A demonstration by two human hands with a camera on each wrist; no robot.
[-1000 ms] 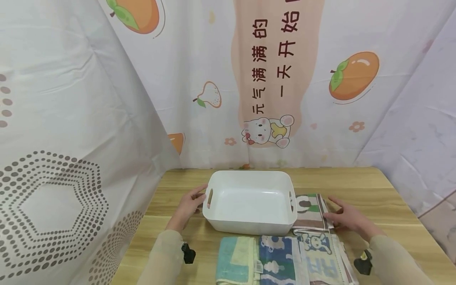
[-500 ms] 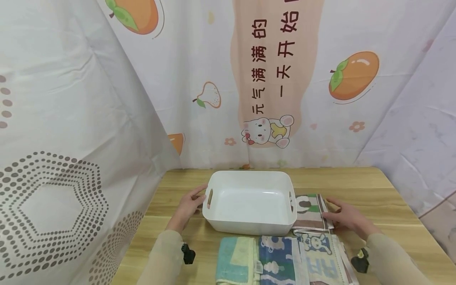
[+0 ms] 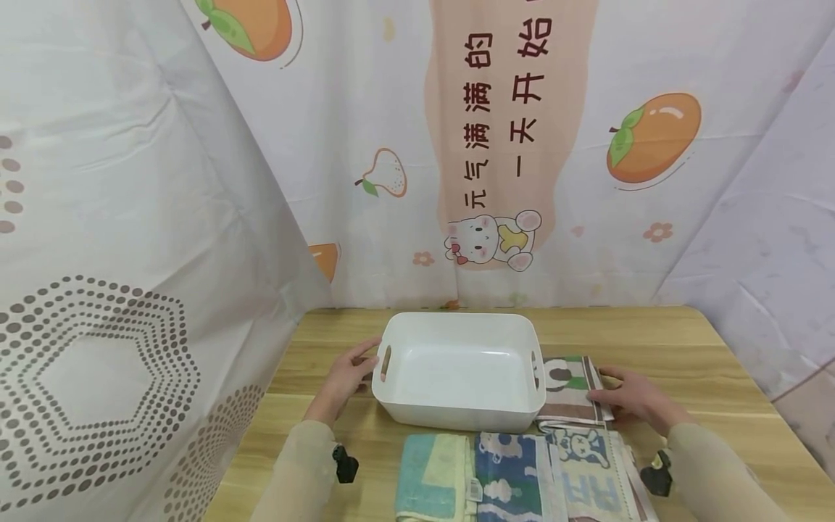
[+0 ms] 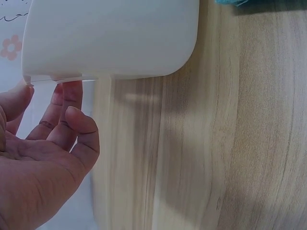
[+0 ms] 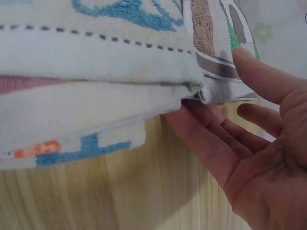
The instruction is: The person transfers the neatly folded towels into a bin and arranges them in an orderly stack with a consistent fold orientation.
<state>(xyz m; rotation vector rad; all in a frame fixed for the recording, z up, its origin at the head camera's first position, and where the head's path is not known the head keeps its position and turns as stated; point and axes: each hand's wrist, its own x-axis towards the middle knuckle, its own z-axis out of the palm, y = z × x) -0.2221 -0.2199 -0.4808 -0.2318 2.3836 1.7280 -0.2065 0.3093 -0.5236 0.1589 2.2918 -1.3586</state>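
Note:
A white plastic basket (image 3: 457, 370) with a handle slot in each end stands in the head view's middle. My left hand (image 3: 349, 377) touches its left end by the slot; in the left wrist view the fingertips (image 4: 72, 91) meet the rim, fingers loosely bent. At the basket's right lies a folded towel (image 3: 566, 391) with brown, green and white patterns. My right hand (image 3: 636, 395) is at that towel's right edge. In the right wrist view its fingertips go under the towels' edge and are partly hidden; the thumb (image 5: 261, 72) stays above, apart from the fingers.
Along the front lie a teal and yellow folded towel (image 3: 433, 475), a blue and green bear towel (image 3: 509, 475) and a beige and blue towel (image 3: 590, 471), which meets the brown one. The wooden table (image 3: 691, 355) ends at a printed curtain (image 3: 385, 239) behind.
The right hand has shifted very slightly left along the towel's edge. The view has drifted a little; the left hand, basket and towels look the same.

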